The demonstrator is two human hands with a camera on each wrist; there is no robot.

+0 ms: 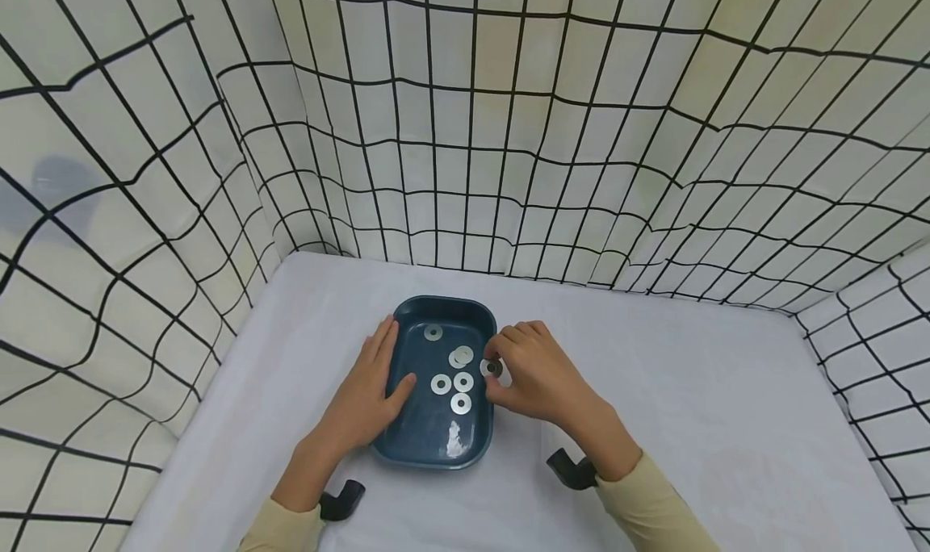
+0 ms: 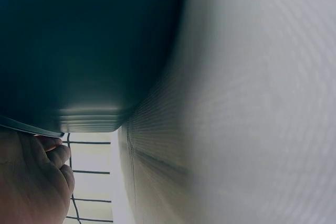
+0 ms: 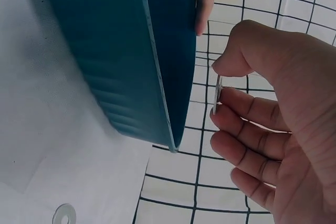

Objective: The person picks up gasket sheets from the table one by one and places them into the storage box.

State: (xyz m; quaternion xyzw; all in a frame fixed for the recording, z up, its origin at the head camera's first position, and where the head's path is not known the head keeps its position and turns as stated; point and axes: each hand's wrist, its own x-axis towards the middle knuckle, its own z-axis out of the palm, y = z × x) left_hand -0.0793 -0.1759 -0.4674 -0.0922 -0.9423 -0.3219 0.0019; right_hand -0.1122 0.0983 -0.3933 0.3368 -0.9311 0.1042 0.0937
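Observation:
A blue tray (image 1: 436, 447) stands on the white-covered table, with several flat metal washers (image 1: 461, 403) lying on its floor. My left hand (image 1: 366, 395) rests on the tray's left rim, fingers straight along the side and thumb reaching over the inside. At the right rim, my right hand (image 1: 534, 374) pinches a washer (image 3: 217, 95) between thumb and fingertips, holding it just above the tray's edge. In the right wrist view, that washer is seen edge-on, apart from the tray wall. The left wrist view shows mostly the tray's outer side (image 2: 89, 51) and part of the left hand (image 2: 37, 177).
Another washer (image 3: 64, 214) lies on the table cloth beside the tray in the right wrist view. A black wire grid (image 1: 436, 144) encloses the back and sides of the table. Black curved pieces (image 1: 571, 470) are at both wrists.

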